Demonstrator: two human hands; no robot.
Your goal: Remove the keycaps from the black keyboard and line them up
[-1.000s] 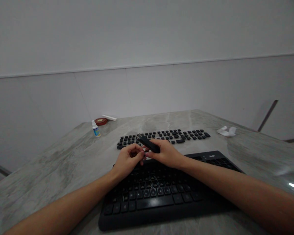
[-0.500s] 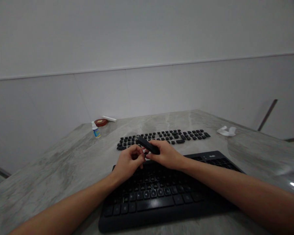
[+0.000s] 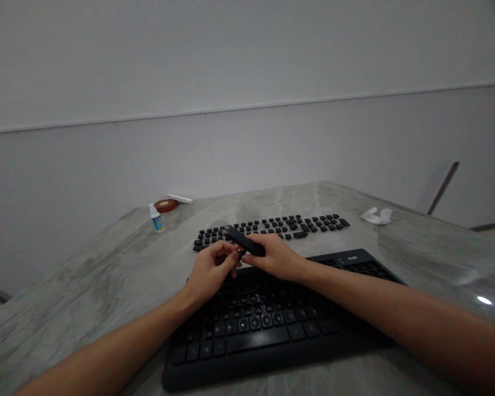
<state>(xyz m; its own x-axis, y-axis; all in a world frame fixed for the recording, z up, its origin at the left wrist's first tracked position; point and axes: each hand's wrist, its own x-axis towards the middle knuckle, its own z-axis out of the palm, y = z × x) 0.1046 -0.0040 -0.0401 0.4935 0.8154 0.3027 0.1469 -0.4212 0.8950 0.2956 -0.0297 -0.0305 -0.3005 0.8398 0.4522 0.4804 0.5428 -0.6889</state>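
Observation:
My right hand (image 3: 277, 258) grips a slim black tool (image 3: 243, 241) that points up and to the left. My left hand (image 3: 211, 270) meets it just below, fingers curled and pinched at the tool's lower end; what the fingertips hold is too small to make out. Both hands hover over the far edge of a black keyboard (image 3: 272, 324) with bare switch sockets. Beyond the hands, several loose black keycaps (image 3: 272, 225) lie in rows on the marble table (image 3: 86, 286).
A small white dropper bottle (image 3: 157, 218) stands at the far left of the table, with a brown round tin (image 3: 165, 205) and a white strip (image 3: 180, 198) behind it. A crumpled white cloth (image 3: 375, 215) lies at the far right. A white wall closes the far side.
Both hands stay together over the keyboard; the fingers shift slightly. The camera has tilted a little, so everything sits a bit higher and to the left in view.

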